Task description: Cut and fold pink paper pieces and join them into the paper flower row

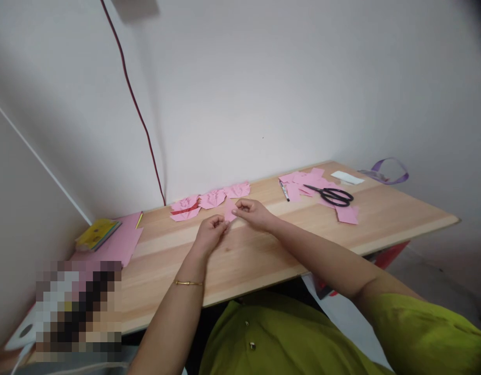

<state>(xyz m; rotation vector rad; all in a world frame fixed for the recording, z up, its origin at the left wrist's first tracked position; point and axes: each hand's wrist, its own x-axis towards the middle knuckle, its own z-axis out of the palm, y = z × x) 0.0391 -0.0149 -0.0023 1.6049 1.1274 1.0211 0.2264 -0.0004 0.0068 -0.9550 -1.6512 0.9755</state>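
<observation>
Both hands on one small pink paper piece (229, 211), held just above the wooden table (264, 250), directly in front of the row of folded pink shapes (211, 199). Left hand (211, 233) pinching the near-left edge, grip clamped on the paper. Right hand (253, 212) pinching the far-right edge, grip likewise closed on it. Likely mid-fold or mid-crease. Best done with edges aligned before pressing, paper kept taut between the two pinches, then crease run flat against the table rather than in the air. Scissors (334, 196) well to the right of the folded row, lying on loose pink scraps (347, 213); pen (284, 190) just left of those scraps. Larger pink sheet (125, 242) and yellow booklet (97, 233) far left of the row, near the wall. Red cable (141, 120) running down the wall behind the row.
</observation>
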